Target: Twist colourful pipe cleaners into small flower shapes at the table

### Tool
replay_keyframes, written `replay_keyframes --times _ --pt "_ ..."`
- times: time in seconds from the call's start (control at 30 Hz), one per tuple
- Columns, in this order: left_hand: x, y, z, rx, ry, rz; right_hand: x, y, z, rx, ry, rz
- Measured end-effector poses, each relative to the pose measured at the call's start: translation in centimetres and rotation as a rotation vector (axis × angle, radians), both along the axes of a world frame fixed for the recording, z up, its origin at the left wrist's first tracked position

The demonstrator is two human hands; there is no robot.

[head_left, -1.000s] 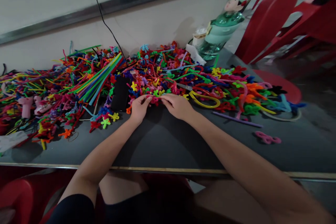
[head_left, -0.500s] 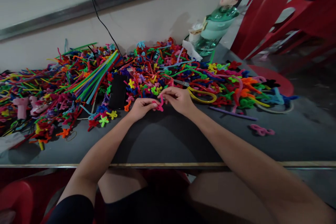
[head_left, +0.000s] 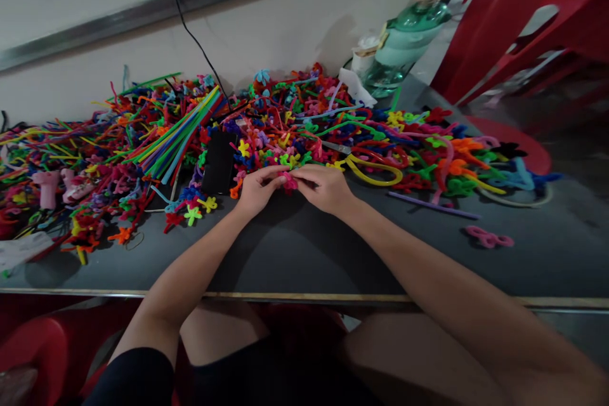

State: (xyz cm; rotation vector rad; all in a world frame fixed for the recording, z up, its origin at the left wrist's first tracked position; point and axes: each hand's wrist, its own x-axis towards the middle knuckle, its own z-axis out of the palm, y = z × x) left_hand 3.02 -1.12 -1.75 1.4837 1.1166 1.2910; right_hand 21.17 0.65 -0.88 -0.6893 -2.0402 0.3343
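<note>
Between my two hands is a bright pink pipe cleaner [head_left: 288,182], bent into a small looped shape and partly hidden by my fingers. My left hand [head_left: 259,189] pinches its left side with thumb and forefinger. From the other side, my right hand [head_left: 328,187] grips it, the fingertips of both hands nearly meeting. Just beyond them lie scissors with yellow handles [head_left: 375,175]. Near my left hand rests a black phone [head_left: 219,162]. A pink looped pipe cleaner piece [head_left: 489,236] lies apart on the dark table at the right.
A heap of coloured pipe cleaners [head_left: 143,114] and small shapes spreads along the wall. A straight purple pipe cleaner [head_left: 432,205] lies right of my hands. At the back stand a green figure-shaped bottle [head_left: 404,44] and a white cup [head_left: 363,60]. Red chairs [head_left: 499,19] are beyond the table.
The upright pink end seen before is now folded down or covered by my fingers. My right hand has closed in toward my left. The whole view has shifted slightly.
</note>
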Motion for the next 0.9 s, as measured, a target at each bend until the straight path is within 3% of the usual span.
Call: replay_keyframes --times 0.27,0.37,0.53,0.6,0.73,0.9 --pt "0.1 -0.4 0.3 0.064 0.04 0.144 -0.1 -0.1 0.0 -0.029 -0.017 0.018" --pt "0.5 -0.4 0.2 0.053 -0.024 0.212 -0.6 -0.5 0.1 -0.182 0.063 0.069" --pt "1.1 -0.9 0.3 0.014 -0.015 0.219 -1.9 -0.6 -0.1 -0.525 0.364 -0.038" --pt "0.5 -1.1 0.9 0.079 0.108 0.184 -1.9 -0.3 -0.1 -0.657 0.395 0.045" --pt "-1.7 -1.0 2.0 0.448 0.549 0.108 -0.8 0.7 0.3 -0.899 0.253 0.349" --pt "-3.4 -0.3 1.4 0.659 0.796 -0.068 0.2 1.6 0.8 -1.033 0.155 0.513"
